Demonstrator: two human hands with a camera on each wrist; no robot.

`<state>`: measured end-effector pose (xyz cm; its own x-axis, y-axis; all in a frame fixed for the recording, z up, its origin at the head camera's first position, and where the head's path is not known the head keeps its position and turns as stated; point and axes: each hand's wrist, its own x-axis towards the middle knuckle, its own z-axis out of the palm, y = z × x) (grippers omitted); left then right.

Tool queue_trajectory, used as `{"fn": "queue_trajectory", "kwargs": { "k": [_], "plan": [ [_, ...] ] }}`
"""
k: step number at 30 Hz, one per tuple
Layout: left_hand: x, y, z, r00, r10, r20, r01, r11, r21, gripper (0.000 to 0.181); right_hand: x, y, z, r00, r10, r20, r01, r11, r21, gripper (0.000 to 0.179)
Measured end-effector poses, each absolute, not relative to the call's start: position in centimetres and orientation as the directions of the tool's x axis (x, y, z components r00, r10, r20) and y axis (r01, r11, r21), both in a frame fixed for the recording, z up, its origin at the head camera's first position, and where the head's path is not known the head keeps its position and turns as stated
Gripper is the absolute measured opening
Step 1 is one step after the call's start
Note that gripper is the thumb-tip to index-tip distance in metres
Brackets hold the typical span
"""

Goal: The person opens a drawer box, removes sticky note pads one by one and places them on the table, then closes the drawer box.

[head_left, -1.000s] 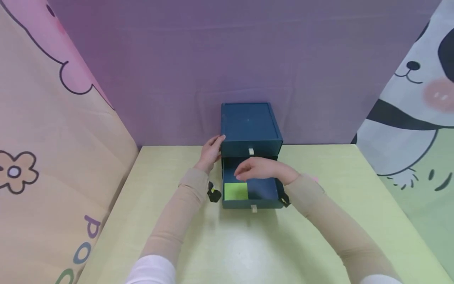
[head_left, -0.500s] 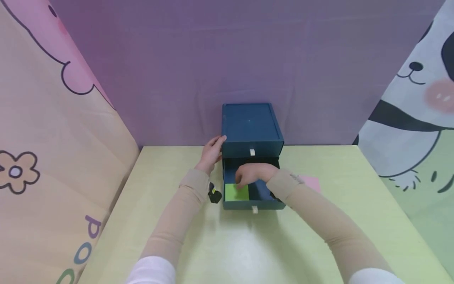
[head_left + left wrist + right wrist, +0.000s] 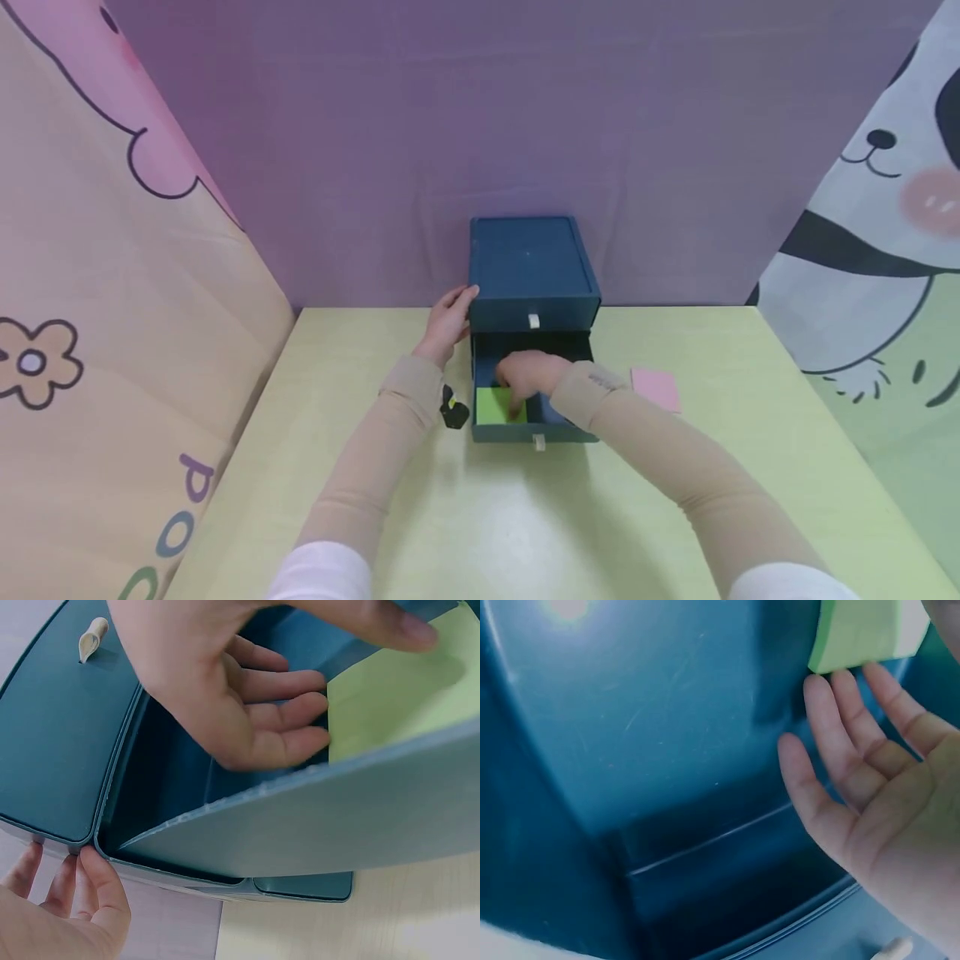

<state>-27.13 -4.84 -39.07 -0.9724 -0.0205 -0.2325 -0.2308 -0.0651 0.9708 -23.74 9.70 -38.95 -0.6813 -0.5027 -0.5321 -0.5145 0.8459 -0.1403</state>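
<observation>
A dark blue two-drawer cabinet (image 3: 532,258) stands at the back of the table, its lower drawer (image 3: 566,433) pulled out. A green sticky-note pad (image 3: 493,406) lies in the drawer's front left part. My left hand (image 3: 446,325) touches the cabinet's left side; in the left wrist view its fingertips (image 3: 94,862) meet the cabinet wall. My right hand (image 3: 528,372) reaches down into the drawer. In the right wrist view its extended fingers (image 3: 825,697) are right at the pad's edge. The thumb (image 3: 409,630) overlaps the pad's face in the left wrist view.
A pink square sticky-note pad (image 3: 656,390) lies on the table to the right of the drawer. The upper drawer is closed, with a small pale pull tab (image 3: 534,321). A purple cloth (image 3: 360,167) hangs behind the pale table (image 3: 337,375).
My right hand has moved down into the drawer to the green pad, its fingers spreading around the pad's edge. The pink pad has come out from behind my right sleeve. The left hand stays put.
</observation>
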Motion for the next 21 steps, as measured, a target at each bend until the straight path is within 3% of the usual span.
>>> {"fn": "queue_trajectory", "kwargs": {
  "k": [9, 21],
  "plan": [
    [-27.15, -4.88, -39.09, -0.973, -0.019, -0.229, -0.228, -0.062, 0.972, 0.060, -23.59, 8.96, -39.72, -0.714, -0.492, -0.498, -0.568, 0.823, 0.002, 0.048],
    [-26.86, -4.92, -39.02, -0.972, -0.025, -0.232, -0.230, -0.054, 0.972, 0.058, -23.60, 8.68, -40.10, -0.714, -0.496, -0.493, -0.564, 0.826, -0.013, 0.052]
  ]
}}
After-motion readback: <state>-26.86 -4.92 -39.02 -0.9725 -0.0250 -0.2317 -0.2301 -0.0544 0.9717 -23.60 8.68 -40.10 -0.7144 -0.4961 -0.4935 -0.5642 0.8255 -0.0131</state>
